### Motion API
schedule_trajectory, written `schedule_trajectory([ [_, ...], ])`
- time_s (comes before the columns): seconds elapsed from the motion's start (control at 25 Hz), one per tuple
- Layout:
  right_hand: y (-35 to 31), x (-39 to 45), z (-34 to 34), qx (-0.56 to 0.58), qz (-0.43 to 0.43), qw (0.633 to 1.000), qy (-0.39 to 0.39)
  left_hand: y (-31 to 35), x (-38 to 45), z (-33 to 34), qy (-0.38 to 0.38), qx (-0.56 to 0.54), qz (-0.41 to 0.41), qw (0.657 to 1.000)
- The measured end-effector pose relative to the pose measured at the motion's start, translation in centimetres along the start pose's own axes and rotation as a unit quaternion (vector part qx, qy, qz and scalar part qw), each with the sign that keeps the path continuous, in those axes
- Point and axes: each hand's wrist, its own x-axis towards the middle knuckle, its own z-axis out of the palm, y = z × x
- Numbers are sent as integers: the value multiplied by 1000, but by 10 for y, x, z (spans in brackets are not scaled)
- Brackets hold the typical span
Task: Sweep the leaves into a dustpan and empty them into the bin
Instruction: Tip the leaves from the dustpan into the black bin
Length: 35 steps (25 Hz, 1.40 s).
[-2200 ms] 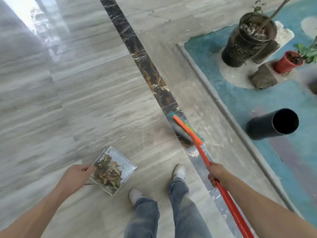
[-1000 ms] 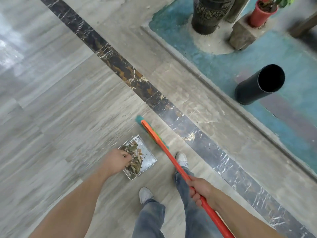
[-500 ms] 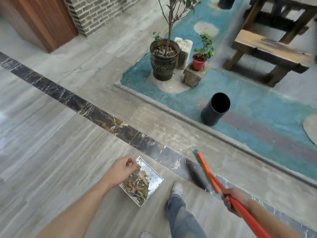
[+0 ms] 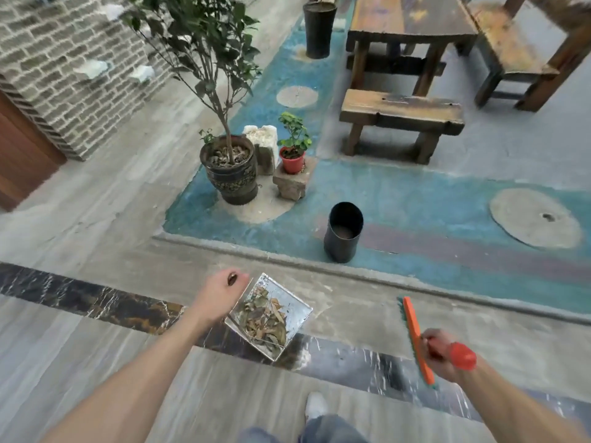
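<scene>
My left hand (image 4: 219, 294) grips the handle of a shiny metal dustpan (image 4: 297, 310), held level above the floor and filled with dry brown leaves (image 4: 265, 321). In my right hand (image 4: 439, 353) is the orange broom (image 4: 415, 335), lifted off the floor with its head pointing away from me. The black cylindrical bin (image 4: 343, 231) stands upright and open on the blue-painted floor, ahead of the dustpan and a little to its right.
A raised stone kerb (image 4: 287, 260) separates the grey tiles from the blue floor. A large potted tree (image 4: 232, 169), a small red pot (image 4: 292, 161) on a stone, a wooden bench (image 4: 401, 115) and a table (image 4: 409, 24) stand beyond the bin. A brick wall (image 4: 64, 68) is at left.
I have walked toward the bin, which now appears closer. The view has tilted up. The dustpan came along in my left hand, and the broom has lifted off the floor.
</scene>
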Motion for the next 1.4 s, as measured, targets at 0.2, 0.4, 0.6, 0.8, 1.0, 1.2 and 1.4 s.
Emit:
schedule_trajectory([
  [0.2, -45, -5, 26, 71, -69, 995, 8, 59, 92, 8, 45, 34, 28, 998],
  [0.4, -95, 5, 55, 58, -137, 989, 26, 113, 183, 18, 53, -67, 24, 996],
  [0.6, -157, 22, 89, 36, -178, 982, 57, 156, 277, 19, -119, -296, 63, 946],
  [0.8, -209, 35, 111, 47, -196, 976, 80, 198, 358, 49, -33, -131, 177, 975],
  [1.0, -262, 64, 106, 83, -190, 975, 83, 247, 429, 92, -51, 0, 268, 962],
  [1.2, -317, 90, 83, 119, -166, 976, 78, 289, 478, 136, -69, 81, 294, 950],
  [1.4, -360, 109, 66, 96, -163, 979, 74, 306, 493, 156, -94, 144, 310, 935],
])
